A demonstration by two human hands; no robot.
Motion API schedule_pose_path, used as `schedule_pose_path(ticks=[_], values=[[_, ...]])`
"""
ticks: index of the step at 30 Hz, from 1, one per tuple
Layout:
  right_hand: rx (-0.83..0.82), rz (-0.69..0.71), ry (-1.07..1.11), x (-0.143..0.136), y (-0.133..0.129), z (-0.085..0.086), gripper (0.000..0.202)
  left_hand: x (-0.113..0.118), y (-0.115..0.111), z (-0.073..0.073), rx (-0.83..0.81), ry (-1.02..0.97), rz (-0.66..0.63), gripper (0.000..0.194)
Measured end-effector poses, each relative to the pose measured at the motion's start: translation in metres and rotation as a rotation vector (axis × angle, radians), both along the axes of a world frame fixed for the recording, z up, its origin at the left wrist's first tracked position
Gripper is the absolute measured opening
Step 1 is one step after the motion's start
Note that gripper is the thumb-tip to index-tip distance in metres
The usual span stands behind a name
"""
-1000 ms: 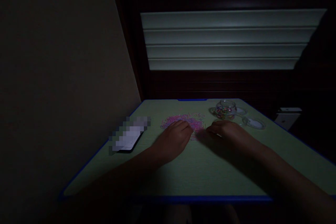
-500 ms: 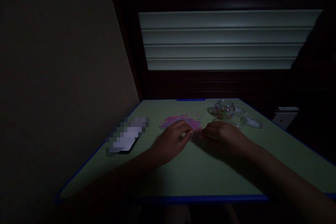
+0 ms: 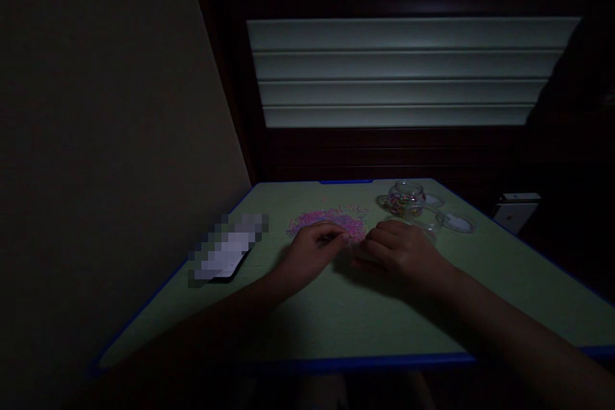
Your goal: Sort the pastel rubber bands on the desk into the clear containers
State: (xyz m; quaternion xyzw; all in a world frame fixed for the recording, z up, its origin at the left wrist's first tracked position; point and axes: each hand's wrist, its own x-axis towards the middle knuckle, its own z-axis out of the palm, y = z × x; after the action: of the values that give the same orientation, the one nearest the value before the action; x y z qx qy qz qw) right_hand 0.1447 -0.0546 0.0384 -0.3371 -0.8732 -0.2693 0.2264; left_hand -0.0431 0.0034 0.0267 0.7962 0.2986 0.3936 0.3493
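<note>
A loose pile of small pink and purple pieces, looking like thin rubber bands (image 3: 353, 225), lies mid-table, with curled loops at its far edge. My left hand (image 3: 314, 246) is at the near side of the pile, thumb and forefinger pinched together. Close beside it, my right hand (image 3: 396, 246) is closed, fingers curled down toward the left fingertips. Something small and pale shows between the two hands, too dark and tiny to name. Right of the pile stands a clear round jar (image 3: 406, 200) with multicoloured small pieces inside.
In front of the jar is a second clear container (image 3: 430, 224), partly behind my right hand. Clear round lids (image 3: 457, 223) lie to its right. A blurred-out flat object (image 3: 228, 253) rests at the table's left. The green table (image 3: 298, 333) has a blue edge; a wall stands left.
My right hand has moved left and its fingers have curled more, closing the gap to my left hand. The view has shifted slightly. The pile looks about the same.
</note>
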Motion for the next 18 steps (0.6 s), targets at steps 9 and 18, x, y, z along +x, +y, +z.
schedule_pose_path(ticks=[9, 18], values=[[0.017, -0.027, -0.083, -0.0054, 0.0001, -0.0032, 0.015, 0.0018, 0.0001, -0.0004, -0.022, 0.007, -0.004, 0.015], [-0.083, -0.102, -0.036, 0.0008, 0.0044, -0.0010, 0.011, -0.0007, 0.0067, -0.0077, -0.019, 0.027, 0.000, 0.015]])
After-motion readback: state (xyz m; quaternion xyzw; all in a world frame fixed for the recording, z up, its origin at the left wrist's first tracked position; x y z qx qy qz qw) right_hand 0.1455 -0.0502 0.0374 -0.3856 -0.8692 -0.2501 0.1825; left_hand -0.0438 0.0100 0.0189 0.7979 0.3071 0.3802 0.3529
